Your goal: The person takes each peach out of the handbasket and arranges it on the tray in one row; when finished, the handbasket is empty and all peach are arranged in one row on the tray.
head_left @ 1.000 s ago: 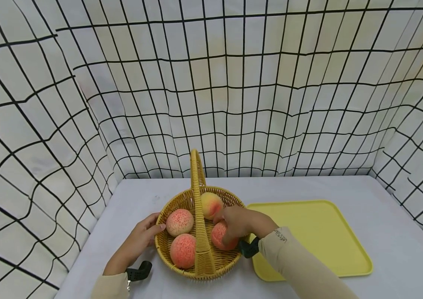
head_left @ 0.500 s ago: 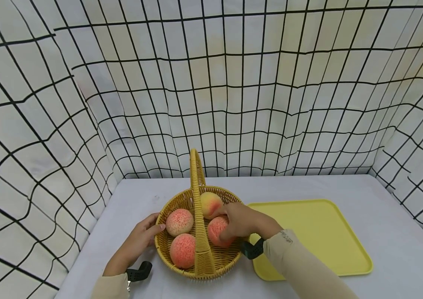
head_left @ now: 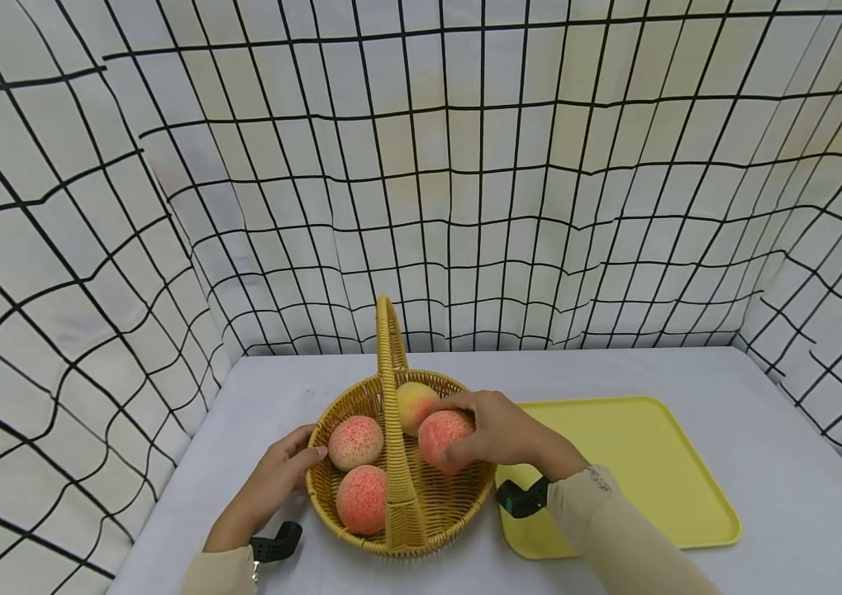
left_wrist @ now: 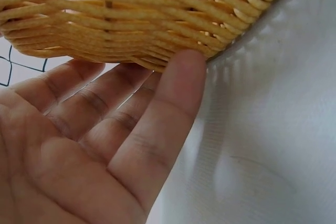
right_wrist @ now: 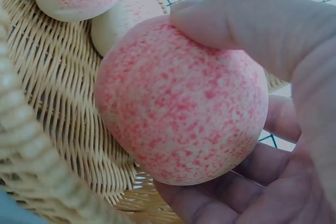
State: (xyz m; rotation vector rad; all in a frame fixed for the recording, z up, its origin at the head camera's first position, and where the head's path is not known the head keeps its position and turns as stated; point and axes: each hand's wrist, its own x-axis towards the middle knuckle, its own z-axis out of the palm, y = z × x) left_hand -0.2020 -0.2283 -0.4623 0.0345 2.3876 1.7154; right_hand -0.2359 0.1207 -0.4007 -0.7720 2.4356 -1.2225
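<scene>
A yellow wicker basket (head_left: pixel 450 500) with a tall arched handle stands on the table. My right hand (head_left: pixel 506 434) holds a pink-speckled peach (right_wrist: pixel 184 103) over the basket's right half, thumb on one side and fingers curled beneath. Left of the handle lie a pale peach with red specks (head_left: pixel 356 442) and a redder peach (head_left: pixel 363 500). A yellow-and-red peach (head_left: pixel 415 405) is at the back, partly covered by the right fingers. My left hand (head_left: pixel 277 478) touches the basket's left side, its fingers extended against the outer weave and thumb at the rim.
A flat yellow tray (head_left: pixel 639 463) lies to the right of the basket, partly under my right forearm. White cloth (head_left: pixel 703 388) covers the table. White walls with a black grid (head_left: pixel 502 207) rise behind and on both sides.
My right hand has raised the speckled peach from the basket's bottom, moving up and slightly right. The left hand and the basket have stayed almost in place.
</scene>
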